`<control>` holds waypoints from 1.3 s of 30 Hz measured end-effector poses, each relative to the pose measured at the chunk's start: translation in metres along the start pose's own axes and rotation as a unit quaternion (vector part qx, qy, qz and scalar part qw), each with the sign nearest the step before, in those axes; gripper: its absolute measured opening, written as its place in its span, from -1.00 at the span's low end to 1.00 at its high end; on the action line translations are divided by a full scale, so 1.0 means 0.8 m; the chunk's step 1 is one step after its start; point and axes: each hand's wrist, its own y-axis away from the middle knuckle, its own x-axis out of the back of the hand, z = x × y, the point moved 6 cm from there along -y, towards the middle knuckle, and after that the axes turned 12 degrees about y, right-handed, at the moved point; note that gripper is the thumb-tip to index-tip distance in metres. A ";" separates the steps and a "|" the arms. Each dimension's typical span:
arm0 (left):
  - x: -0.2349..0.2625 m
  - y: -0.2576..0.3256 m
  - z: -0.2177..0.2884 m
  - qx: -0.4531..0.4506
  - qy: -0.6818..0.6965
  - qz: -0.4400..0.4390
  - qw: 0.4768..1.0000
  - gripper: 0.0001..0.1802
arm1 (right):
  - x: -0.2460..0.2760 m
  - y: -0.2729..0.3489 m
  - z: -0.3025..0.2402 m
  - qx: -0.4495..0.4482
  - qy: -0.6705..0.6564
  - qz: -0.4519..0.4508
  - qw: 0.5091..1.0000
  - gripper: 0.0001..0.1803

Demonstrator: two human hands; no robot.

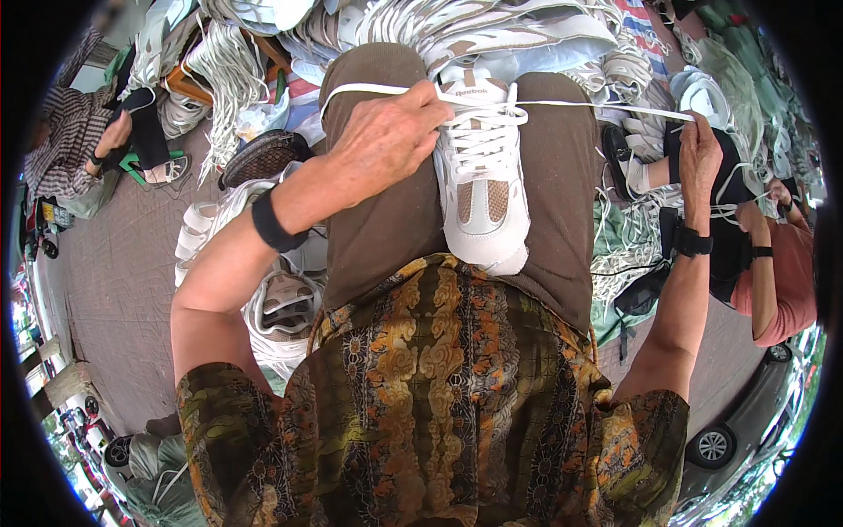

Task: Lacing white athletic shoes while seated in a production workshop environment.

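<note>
Lace (pixel 650 111) taut: our right hand (pixel 700 160) pinches it; left hand (pixel 386 132), fingertips together, grips lace at shoe (pixel 475 198). Risk: we overpull, shoe tips between thighs (pixel 559 198).

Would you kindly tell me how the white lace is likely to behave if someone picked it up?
The lace is probably floppy: it curves loosely beyond the left hand, yet runs straight from the shoe to the right hand. Being thin, it looks light. Lifting it would likely tug the shoe, since it is threaded there.
</note>
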 end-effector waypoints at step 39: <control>0.018 -0.020 -0.010 -0.102 -0.281 0.004 0.954 -0.95 | -0.085 0.047 -0.247 0.080 -0.294 -0.281 0.910 -0.90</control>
